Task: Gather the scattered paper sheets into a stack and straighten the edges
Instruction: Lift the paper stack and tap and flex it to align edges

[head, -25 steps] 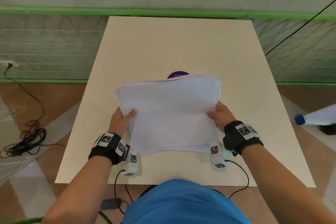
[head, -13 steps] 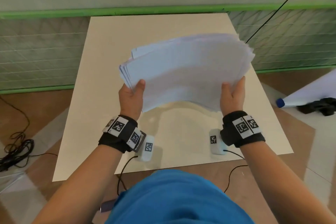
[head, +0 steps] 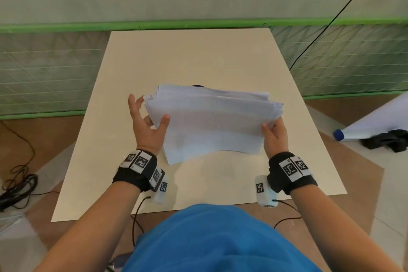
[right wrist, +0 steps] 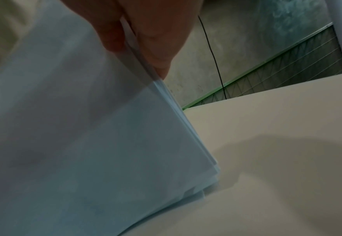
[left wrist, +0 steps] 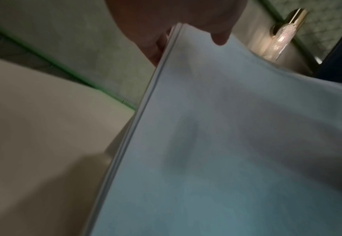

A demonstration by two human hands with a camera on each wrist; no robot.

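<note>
A stack of white paper sheets (head: 212, 123) is held tilted over the beige table (head: 187, 55), its edges uneven and fanned at the far corners. My left hand (head: 150, 121) holds the left edge, thumb on the front face and fingers behind, with the index finger stretched up beside the edge. My right hand (head: 273, 132) pinches the right edge. In the left wrist view the thumb (left wrist: 218, 36) lies on the stack (left wrist: 226, 143). The right wrist view shows the right hand's fingers (right wrist: 146, 32) clamping the stack (right wrist: 85, 127), whose lower corner reaches the tabletop (right wrist: 287, 127).
A dark purple object (head: 197, 85) peeks out behind the stack. A green-framed mesh fence (head: 44, 73) borders the table's far side. On the floor, cables (head: 17, 185) lie at the left, and a rolled white sheet (head: 375, 121) and black cloth (head: 384, 140) at the right.
The stack was lifted off the table, raised high, and has now come back down toward the tabletop. My left hand's fingers have spread along the left edge.
</note>
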